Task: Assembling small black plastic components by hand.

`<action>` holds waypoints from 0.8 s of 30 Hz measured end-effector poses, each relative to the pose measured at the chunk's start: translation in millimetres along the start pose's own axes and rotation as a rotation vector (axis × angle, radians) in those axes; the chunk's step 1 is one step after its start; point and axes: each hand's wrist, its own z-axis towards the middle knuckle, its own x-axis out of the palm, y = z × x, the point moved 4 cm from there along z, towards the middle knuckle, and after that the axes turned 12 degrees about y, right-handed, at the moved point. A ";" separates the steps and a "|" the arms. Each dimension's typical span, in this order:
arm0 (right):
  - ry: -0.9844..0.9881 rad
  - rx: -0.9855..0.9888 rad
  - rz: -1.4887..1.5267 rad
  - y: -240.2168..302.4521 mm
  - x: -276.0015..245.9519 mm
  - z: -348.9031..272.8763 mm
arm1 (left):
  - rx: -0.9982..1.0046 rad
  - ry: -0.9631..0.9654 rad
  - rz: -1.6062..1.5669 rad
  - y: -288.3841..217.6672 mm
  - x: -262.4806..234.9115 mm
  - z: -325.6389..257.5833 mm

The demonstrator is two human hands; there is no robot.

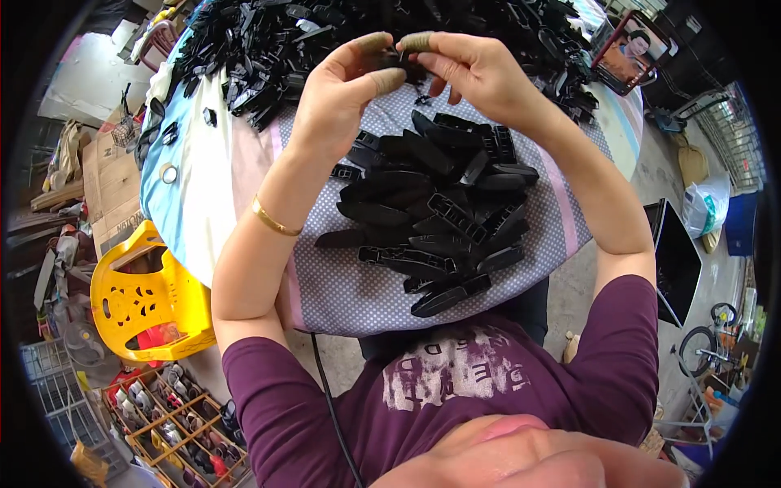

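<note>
Two hands meet at the far side of the desk, and between them sits one small black plastic piece. The left hand has its fingers curled in, thumb and forefinger pinching the left end of the piece. The right hand mirrors it, fingers bent and closed on the right end. Three fingertips wear dull grey-green covers: two on the left hand, one on the right. The piece is mostly hidden by the fingers, so its shape cannot be told. A single gold bangle rings the left wrist.

Just below the hands, toward the person, lies a loose heap of black plastic parts, long and flat with slotted ends. There are roughly two dozen, too overlapped for an exact count. They rest on a dotted cloth that covers the desk. Beyond the hands, at the far edge, a much larger mound of similar black parts spreads across the desk, far too many to count. A few stray parts lie to the left of the left hand on a pale blue cloth.

Further left of the left hand, off the desk, stands one yellow plastic chair. Below it sits a wooden rack of small bottles. To the right of the right hand, one framed picture leans at the desk's far corner.
</note>
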 end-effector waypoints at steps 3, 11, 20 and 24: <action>-0.059 0.032 0.153 -3.7 8.6 -0.6 | 0.067 -0.070 -0.388 4.3 0.4 -0.2; -0.126 0.024 0.346 -12.8 5.5 -1.1 | 0.130 -0.101 0.148 -19.3 13.7 -6.4; -0.270 -0.154 -0.177 -4.6 13.5 -4.5 | 0.129 -0.098 -0.024 -11.4 16.5 -3.6; -0.124 0.076 0.273 -9.4 20.9 0.7 | 0.177 -0.051 -0.191 -20.2 12.5 -2.3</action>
